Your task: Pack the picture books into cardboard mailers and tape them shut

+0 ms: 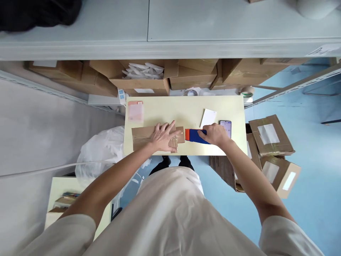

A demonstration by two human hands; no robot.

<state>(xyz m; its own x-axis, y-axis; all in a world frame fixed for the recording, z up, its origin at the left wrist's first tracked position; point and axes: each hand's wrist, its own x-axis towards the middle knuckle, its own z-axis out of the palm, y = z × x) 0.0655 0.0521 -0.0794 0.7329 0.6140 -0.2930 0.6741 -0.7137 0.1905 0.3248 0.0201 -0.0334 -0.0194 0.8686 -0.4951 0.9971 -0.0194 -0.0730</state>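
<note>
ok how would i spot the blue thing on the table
Find the pale yellow table at centre. Along its near edge, the right hand holds a long blue object. Its bright orange end sets it apart from the brown cardboard under the left hand.

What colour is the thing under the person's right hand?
The thing is dark blue with an orange end; it shows best in the head view.

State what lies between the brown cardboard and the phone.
The head view shows the blue-and-orange object and the right hand gripping it; the white card lies just beyond.
</note>
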